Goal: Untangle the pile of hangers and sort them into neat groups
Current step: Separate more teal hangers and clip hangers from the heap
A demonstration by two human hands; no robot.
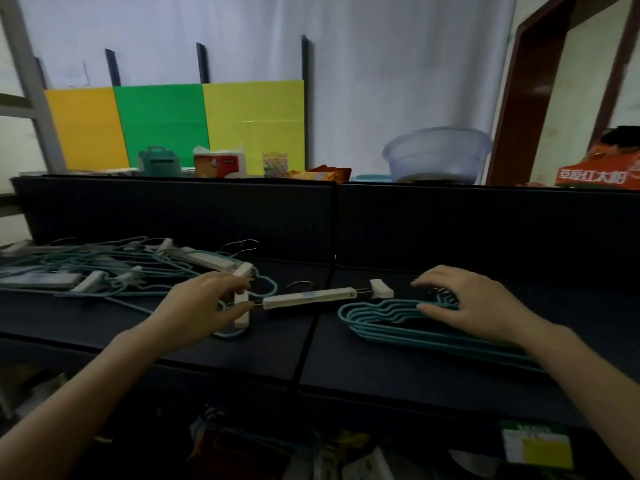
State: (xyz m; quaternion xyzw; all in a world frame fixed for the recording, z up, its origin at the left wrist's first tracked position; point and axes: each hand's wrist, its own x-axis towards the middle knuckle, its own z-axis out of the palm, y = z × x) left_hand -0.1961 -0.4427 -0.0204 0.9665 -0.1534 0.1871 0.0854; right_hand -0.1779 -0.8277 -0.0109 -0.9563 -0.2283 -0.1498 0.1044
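Dark tabletop [398, 368], black partition behind. Tangled pile of hangers [114, 268] sits far left. Left hand [204, 306] pinches the near end of a white clip hanger [308, 297], apparently lifted just off the surface. Right hand [467, 303], fingers spread, presses flat on a neat stack of teal hangers [384, 323] at right.

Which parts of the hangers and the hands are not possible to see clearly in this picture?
Head view only:
- Stacked teal hangers: hooks covered by the right hand; far end hidden under that forearm.
- White clip hanger: its left end hidden by the left hand, so the grip is unclear.
- Tangled pile: overlapping and blurred; number uncountable, left part cut by the edge.
- Label on the clip hanger: too small to read.
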